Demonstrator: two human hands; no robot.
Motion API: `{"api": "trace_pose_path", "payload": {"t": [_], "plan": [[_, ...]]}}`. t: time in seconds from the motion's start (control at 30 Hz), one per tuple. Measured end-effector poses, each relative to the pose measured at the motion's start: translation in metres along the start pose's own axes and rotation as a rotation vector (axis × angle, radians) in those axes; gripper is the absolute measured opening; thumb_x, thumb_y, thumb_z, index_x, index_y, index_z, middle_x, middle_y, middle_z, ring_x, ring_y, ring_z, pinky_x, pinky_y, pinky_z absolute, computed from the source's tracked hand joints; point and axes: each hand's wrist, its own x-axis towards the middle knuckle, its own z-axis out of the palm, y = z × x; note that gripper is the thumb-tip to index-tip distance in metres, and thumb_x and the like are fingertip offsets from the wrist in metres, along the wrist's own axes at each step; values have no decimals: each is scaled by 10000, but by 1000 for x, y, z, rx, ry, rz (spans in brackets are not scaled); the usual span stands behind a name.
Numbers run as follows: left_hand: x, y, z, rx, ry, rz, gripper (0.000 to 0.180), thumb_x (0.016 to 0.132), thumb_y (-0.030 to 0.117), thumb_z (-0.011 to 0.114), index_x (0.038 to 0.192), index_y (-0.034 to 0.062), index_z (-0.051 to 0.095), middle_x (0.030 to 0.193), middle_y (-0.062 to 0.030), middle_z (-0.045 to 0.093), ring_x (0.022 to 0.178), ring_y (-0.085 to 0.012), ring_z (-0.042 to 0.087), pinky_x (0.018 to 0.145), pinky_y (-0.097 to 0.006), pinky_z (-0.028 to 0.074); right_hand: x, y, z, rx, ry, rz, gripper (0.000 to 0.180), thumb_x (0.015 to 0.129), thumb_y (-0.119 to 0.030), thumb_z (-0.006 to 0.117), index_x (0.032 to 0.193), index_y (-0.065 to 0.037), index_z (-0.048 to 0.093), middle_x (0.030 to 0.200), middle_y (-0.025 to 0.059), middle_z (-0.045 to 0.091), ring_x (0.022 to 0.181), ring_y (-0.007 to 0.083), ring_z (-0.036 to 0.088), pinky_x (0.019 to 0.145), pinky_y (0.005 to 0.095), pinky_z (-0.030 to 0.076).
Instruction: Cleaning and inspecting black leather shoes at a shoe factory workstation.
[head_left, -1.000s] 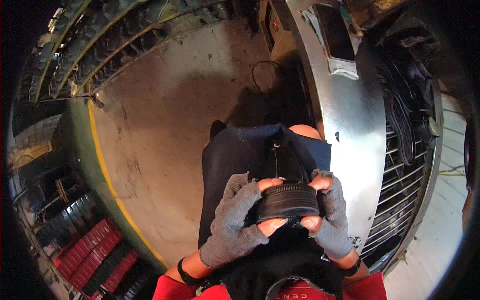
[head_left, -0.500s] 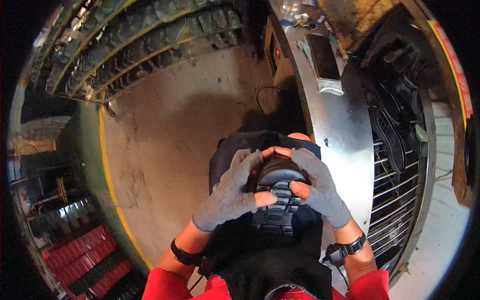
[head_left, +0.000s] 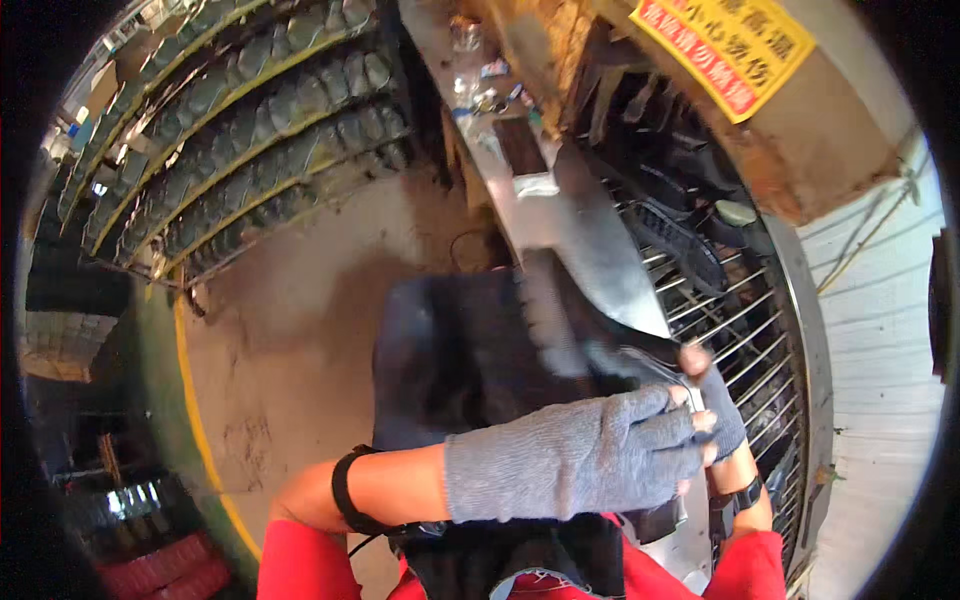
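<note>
A black rubber shoe sole [head_left: 590, 320] with a lugged edge is tilted over my lap, smeared by motion. My right hand [head_left: 722, 405], in a grey fingerless glove, grips its near right end, thumb on top. My left hand [head_left: 600, 450], gloved the same way, reaches across to the right with fingers curled against my right hand. Whether the left fingers hold the sole's end or something else is hidden. A dark apron [head_left: 440, 340] covers my lap under the sole.
On my right runs a metal ledge [head_left: 600, 260] with a dark phone-like slab [head_left: 522, 150] and small items. Beyond it, several black soles [head_left: 675, 245] lie on a rack of metal bars [head_left: 735, 320]. A yellow and red sign [head_left: 730, 50] hangs above. Shelves of grey shoe-shaped pieces [head_left: 290, 130] stand far left.
The sole has swung from between both hands over my lap to the right. My left hand has let go of its side and crossed over to my right hand. The view has turned right.
</note>
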Motion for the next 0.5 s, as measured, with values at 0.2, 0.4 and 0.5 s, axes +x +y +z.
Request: {"api": "trace_pose_path", "payload": {"t": [0.2, 0.4, 0.5], "plan": [[-61, -39, -16, -246, -176, -496, 588, 888, 390, 774, 1424, 178, 658, 1340, -126, 679, 1280, -328, 628, 1105, -451, 504, -84, -12, -56, -467, 629, -635, 555, 872, -289, 738, 1294, 66, 672, 1137, 159, 762, 889, 260, 755, 837, 419, 641], [-178, 0, -34, -368, -36, -1099, 367, 940, 127, 755, 1299, 58, 730, 1162, -150, 773, 1112, -296, 721, 989, -382, 560, -248, -58, -207, -1228, 1627, -440, 306, 847, -236, 793, 1014, 6, 707, 969, 94, 738, 867, 237, 720, 767, 393, 575], [-188, 23, -28, -508, 179, -1364, 318, 965, 57, 716, 1278, 3, 726, 1128, -135, 783, 1031, -220, 737, 921, -333, 568, -176, -54, -114, -2366, 1681, -366, 406, 792, -241, 842, 1113, -21, 726, 1040, 149, 733, 1008, 320, 706, 877, 436, 567]]}}
